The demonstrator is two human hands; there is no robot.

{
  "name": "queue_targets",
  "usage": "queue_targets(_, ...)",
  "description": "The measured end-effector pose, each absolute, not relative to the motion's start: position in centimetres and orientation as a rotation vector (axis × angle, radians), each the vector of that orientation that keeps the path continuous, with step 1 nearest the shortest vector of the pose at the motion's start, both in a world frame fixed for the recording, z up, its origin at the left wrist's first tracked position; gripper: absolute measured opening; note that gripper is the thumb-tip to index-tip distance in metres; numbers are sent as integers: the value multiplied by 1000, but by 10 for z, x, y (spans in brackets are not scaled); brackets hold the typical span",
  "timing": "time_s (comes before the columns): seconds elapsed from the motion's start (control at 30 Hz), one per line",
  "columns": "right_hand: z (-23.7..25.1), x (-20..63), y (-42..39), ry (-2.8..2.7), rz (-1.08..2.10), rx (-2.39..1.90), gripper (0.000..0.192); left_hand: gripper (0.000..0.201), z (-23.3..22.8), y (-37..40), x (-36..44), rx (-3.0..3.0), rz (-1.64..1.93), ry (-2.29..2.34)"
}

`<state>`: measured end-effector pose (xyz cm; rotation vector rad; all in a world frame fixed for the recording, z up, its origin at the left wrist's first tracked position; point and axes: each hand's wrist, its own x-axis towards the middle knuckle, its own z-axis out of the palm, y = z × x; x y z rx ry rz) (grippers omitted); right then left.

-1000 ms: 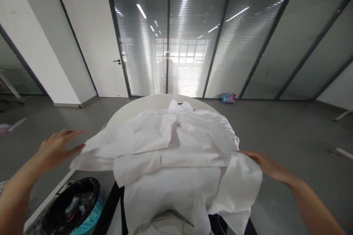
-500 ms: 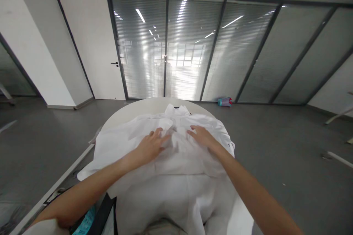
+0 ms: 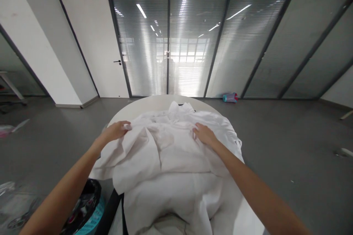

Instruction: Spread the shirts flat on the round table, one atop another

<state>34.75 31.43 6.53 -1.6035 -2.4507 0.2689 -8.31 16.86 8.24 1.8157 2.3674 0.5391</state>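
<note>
White cloth fills the middle of the frame: a shirt (image 3: 171, 147) lies spread over a round pale table (image 3: 150, 103), its collar at the far side, its lower part hanging off the near edge toward the bottom of the frame. The left hand (image 3: 117, 131), left of centre, has its fingers closed on a raised fold at the shirt's left shoulder area, and the cloth creases away from the grip. The right hand (image 3: 203, 134), right of centre, lies flat with its fingers together, pressed on the shirt's chest. At the lower left stands a teal bin (image 3: 91, 214) with a black liner. On the grey floor by the glass wall, right of centre, lies a small teal-and-red object (image 3: 230, 97).
</note>
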Motion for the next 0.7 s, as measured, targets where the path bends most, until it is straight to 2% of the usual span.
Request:
queue_targets(0.1,66,336,315,-2570,286,-1561,24,38,80,182,-73,1883,300,2319)
queue_targets(0.2,69,309,323,-2496,433,-1421,36,25,90,205,-59,1874,291,2283)
queue_targets(0.33,67,270,337,-2235,759,-1375,51,49,102,233,-37,1812,377,2176)
queue_targets(0.4,62,261,342,-2208,858,-1385,46,52,104,238,-26,1840,460,2060)
queue_targets(0.53,60,266,338,-2276,946,-1266,36,40,108,235,-4,1843,819,1735)
queue_targets(0.7,95,299,314,-1953,661,-1000,27,34,126,225,33,1794,1262,1411)
